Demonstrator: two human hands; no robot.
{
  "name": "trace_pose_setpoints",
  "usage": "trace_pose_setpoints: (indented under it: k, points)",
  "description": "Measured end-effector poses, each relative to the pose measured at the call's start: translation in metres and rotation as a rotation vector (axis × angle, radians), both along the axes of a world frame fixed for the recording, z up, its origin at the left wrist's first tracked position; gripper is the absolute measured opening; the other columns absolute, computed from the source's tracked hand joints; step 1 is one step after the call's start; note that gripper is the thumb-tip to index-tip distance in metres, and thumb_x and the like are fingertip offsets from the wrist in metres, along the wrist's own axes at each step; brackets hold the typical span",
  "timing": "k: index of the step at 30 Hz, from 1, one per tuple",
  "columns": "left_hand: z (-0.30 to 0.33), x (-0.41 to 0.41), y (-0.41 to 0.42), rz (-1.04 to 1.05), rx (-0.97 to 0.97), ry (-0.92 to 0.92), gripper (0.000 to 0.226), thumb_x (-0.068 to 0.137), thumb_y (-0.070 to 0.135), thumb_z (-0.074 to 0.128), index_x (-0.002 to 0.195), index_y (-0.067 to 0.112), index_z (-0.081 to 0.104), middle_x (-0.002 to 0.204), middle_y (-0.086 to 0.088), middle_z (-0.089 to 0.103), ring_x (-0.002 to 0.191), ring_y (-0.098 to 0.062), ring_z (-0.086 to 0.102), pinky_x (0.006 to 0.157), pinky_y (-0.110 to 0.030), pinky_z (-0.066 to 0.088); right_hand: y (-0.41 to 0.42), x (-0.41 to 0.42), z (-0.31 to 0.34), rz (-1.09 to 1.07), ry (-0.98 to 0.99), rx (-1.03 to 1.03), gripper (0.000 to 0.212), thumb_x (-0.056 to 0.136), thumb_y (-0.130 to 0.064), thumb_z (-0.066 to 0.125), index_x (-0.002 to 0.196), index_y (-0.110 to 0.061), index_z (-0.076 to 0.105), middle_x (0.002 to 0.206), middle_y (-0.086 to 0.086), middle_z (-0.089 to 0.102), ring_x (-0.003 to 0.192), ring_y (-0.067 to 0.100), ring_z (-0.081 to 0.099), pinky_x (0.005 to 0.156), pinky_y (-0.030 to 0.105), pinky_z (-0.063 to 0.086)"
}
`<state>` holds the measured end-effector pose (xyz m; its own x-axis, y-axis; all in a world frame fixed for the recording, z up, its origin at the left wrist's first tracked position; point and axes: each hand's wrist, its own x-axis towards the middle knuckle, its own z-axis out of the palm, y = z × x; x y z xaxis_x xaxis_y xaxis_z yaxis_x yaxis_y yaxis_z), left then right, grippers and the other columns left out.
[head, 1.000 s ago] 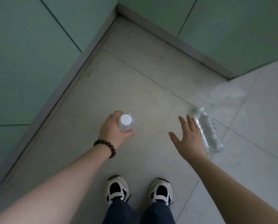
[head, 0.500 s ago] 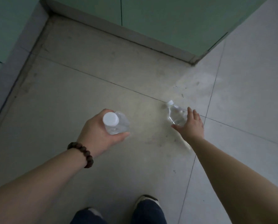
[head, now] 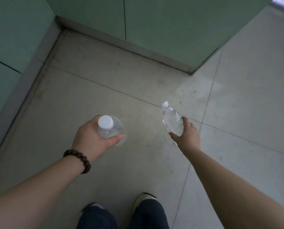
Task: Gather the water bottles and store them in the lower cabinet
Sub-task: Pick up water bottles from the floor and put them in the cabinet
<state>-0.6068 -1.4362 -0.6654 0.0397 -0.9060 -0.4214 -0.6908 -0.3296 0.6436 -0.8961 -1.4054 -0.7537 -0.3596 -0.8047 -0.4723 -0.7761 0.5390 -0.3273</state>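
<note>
My left hand [head: 92, 139], with a bead bracelet on its wrist, grips a clear water bottle [head: 110, 128] with a white cap, held upright so the cap faces me. My right hand [head: 188, 138] is closed around a second clear water bottle [head: 171, 120], which is tilted with its white cap pointing up and to the left, lifted off the floor. Both bottles hang above the grey tiled floor, about a hand's width apart.
Pale green cabinet fronts [head: 154, 22] with a grey plinth run along the back and the left wall [head: 9, 47], meeting in a corner. The cabinet block ends at an outer corner [head: 191, 72]. My two shoes [head: 144, 198] stand at the bottom edge.
My right hand reached the bottle lying on the floor, closed around it and raised it. My left hand kept hold of its bottle. The view has turned to the right.
</note>
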Motion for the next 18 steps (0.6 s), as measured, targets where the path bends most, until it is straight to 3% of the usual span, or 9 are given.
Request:
trace_pose_setpoints:
  k: [8, 14, 18]
  points:
    - [0.170, 0.023, 0.010, 0.217, 0.058, 0.052, 0.047, 0.060, 0.037, 0.088, 0.096, 0.019, 0.065, 0.089, 0.004, 0.068, 0.087, -0.017, 0.064, 0.074, -0.025, 0.045, -0.023, 0.040, 0.220, 0.034, -0.132, -0.139, 0.073, 0.076, -0.034, 0.073, 0.138, -0.024, 0.035, 0.122, 0.003, 0.054, 0.111, 0.028, 0.051, 0.088, 0.041, 0.046]
    - [0.364, 0.055, 0.026, 0.319, -0.112, 0.101, 0.045, 0.058, 0.039, 0.088, 0.091, 0.023, 0.062, 0.091, 0.003, 0.069, 0.088, -0.017, 0.065, 0.084, -0.034, 0.052, -0.035, 0.089, 0.436, 0.042, -0.204, -0.299, 0.072, 0.072, -0.039, 0.072, 0.135, -0.025, 0.039, 0.120, 0.000, 0.057, 0.112, 0.024, 0.052, 0.091, 0.042, 0.046]
    - [0.484, 0.070, 0.064, 0.387, -0.256, 0.092, 0.048, 0.058, 0.044, 0.086, 0.093, 0.022, 0.062, 0.091, 0.002, 0.069, 0.086, -0.020, 0.064, 0.082, -0.034, 0.053, -0.014, 0.129, 0.566, 0.013, -0.330, -0.442, 0.068, 0.073, -0.037, 0.075, 0.131, -0.026, 0.042, 0.115, -0.003, 0.058, 0.109, 0.019, 0.054, 0.089, 0.038, 0.046]
